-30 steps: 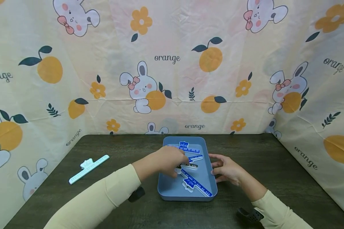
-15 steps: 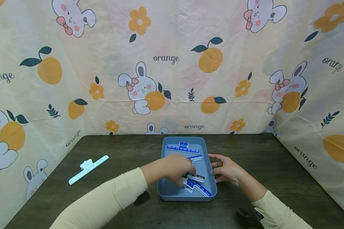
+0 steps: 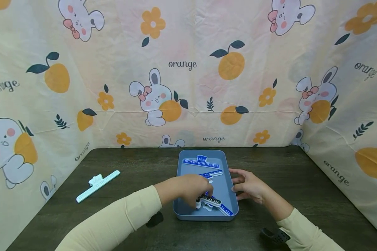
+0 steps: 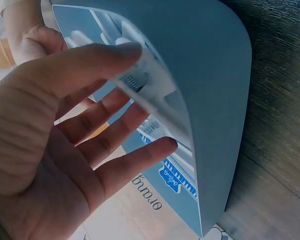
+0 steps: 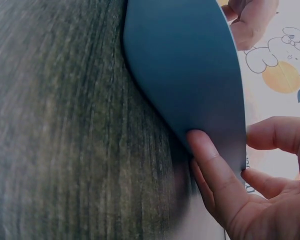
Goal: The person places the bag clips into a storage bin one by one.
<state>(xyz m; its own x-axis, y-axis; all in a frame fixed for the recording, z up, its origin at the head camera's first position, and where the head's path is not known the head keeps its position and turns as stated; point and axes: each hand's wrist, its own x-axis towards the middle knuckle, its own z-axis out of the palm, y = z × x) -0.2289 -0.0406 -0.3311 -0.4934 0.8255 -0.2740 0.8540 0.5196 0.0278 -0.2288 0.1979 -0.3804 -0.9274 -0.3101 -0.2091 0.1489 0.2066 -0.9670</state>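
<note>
A blue-grey tray (image 3: pixel 204 218) holds several ruler-shaped clips. My left hand (image 3: pixel 193 188) reaches into it and pinches a white clip with black piano keys (image 3: pixel 209 200) between thumb and fingers. This clip crosses over a blue-and-white clip (image 3: pixel 227 210) near the tray's front right. Another blue piano-key clip (image 3: pixel 201 163) lies at the far end, with one more blue clip (image 3: pixel 215 173) between. In the left wrist view, the thumb (image 4: pixel 102 62) covers part of the held clip. My right hand (image 3: pixel 249 187) rests its extended fingertips against the tray's right outer wall (image 5: pixel 190 65).
A mint-green clip (image 3: pixel 97 186) lies on the dark wooden table (image 3: pixel 138 226), left of the tray. A patterned cloth (image 3: pixel 194 87) with rabbits and oranges hangs behind the table and along both sides.
My left hand has moved the black-keyed clip toward the tray's near end, over the front blue clip. The far blue clips are more exposed. The right hand has stayed put.
</note>
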